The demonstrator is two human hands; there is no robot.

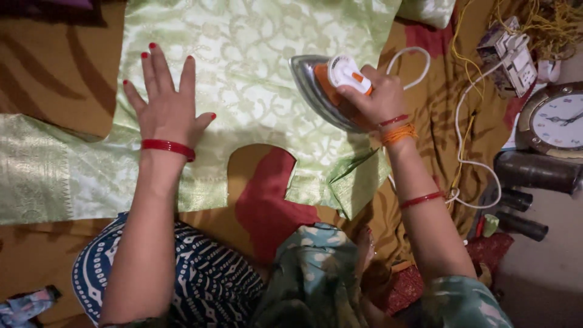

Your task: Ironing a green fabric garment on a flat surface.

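This is looking like a room in a home, with ironing being done on the floor rather than at a board. A brown and red patterned bedsheet (61, 73) is lying spread out as padding, and a pale green brocade garment (243, 73) is resting flat on it under an electric iron (331, 85). Household clutter is sitting at the right: a round wall clock (555, 121), a white extension board (516, 61), tangled yellow cords (546, 24) and dark cylindrical containers (534, 173).
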